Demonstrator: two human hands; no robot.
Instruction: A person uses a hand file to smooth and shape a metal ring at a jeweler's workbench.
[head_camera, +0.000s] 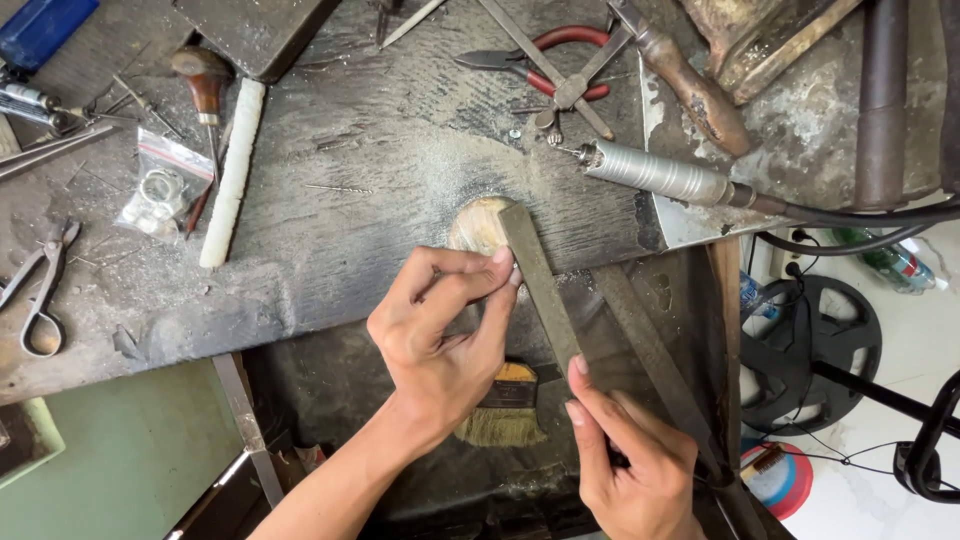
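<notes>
1. Gripping the near end of a long flat grey metal file (540, 285) in the right hand (635, 460), fingers wrapped around the handle end, index finger laid along the blade
2. Pinching something small against the file's far end with the left hand (440, 335), thumb and forefinger closed tight; piece itself too small and hidden to make out
3. Resting the file's tip on a rounded worn wooden bench peg (478, 225) at the edge of the dark scarred wooden workbench (350, 260)
4. Judging the file as stiff, fairly heavy and rough-faced, best taken at the handle end with a finger on top for pressure; judging the pinched piece as light and easily slipping, needing a firm fingertip hold braced on the peg
5. Lying below the hands: a flat bristle brush with an orange ferrule (508, 400)
6. Lying farther off: a silver rotary handpiece (660, 175), red-handled pliers (550, 60), a white stick (232, 170), a clear bag of rings (165, 190)
</notes>
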